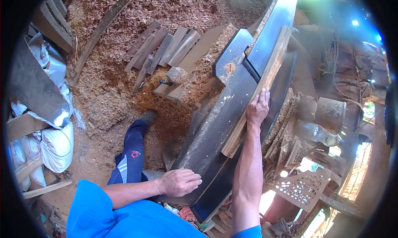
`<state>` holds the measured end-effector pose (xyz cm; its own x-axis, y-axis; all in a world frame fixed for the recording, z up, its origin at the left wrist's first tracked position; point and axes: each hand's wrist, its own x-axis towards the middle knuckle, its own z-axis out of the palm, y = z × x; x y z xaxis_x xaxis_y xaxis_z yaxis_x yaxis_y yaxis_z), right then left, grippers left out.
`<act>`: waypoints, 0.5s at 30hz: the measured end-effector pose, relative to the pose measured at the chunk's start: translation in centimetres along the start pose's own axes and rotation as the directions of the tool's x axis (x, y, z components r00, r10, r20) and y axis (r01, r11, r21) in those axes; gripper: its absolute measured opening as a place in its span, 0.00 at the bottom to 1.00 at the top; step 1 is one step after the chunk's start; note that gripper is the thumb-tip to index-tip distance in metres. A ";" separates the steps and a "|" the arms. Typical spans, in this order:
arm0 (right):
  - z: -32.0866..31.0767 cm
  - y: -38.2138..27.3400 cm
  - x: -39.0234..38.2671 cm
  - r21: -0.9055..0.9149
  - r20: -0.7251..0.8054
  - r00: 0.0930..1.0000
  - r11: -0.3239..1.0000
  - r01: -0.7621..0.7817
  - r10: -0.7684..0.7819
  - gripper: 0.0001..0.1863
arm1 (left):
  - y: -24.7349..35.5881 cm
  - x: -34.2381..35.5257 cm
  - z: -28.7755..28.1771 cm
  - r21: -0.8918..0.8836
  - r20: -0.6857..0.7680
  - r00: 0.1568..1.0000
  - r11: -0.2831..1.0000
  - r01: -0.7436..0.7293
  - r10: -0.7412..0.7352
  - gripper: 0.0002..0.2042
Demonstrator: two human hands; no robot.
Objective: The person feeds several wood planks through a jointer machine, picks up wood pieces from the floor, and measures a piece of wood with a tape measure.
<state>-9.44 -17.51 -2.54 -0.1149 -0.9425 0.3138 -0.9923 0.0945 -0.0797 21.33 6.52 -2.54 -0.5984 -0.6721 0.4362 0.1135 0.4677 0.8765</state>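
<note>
A long wooden board [237, 134] lies lengthwise along the black metal bed [207, 130] of a planing machine, beside its dark cutter slot [251, 71]. My right hand [257, 107] grips the board at about its middle, fingers bent over it. My left hand [180, 182], loosely closed with nothing visible in it, is over the lower left part of the bed, apart from the board. Pale shavings are scattered on the metal surface.
Shavings [99, 35] cover the floor, with loose offcuts [157, 47] beside the machine. White sacks [57, 149] and planks are at left. A bucket [330, 112], plastic bottle [315, 132], carved panel [296, 188] and wood pieces crowd the right. My leg [132, 151] stands left of the machine.
</note>
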 end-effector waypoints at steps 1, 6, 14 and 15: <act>0.1 -0.2 0.3 0.013 0.000 1.000 1.000 -0.003 0.003 0.23 | -0.1 -0.1 0.1 0.010 -0.010 1.000 1.000 0.006 -0.006 0.14; 0.4 0.2 1.6 0.019 -0.013 1.000 1.000 -0.013 0.013 0.22 | 0.0 0.1 0.1 0.014 -0.023 1.000 1.000 0.015 -0.014 0.14; 0.6 2.0 3.4 -0.013 0.062 0.996 0.998 0.062 -0.061 0.22 | 0.2 0.2 0.1 0.018 -0.042 0.998 0.999 0.045 -0.044 0.14; 0.7 2.6 3.1 -0.075 0.024 0.993 0.990 0.119 -0.118 0.22 | 0.1 0.4 0.1 0.020 -0.043 0.998 0.999 0.040 -0.039 0.14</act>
<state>-12.30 -20.40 -2.48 0.0041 -0.9546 0.2977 -0.9996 0.0049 0.0295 21.04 6.32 -2.30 -0.5674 -0.7140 0.4103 0.0742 0.4518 0.8890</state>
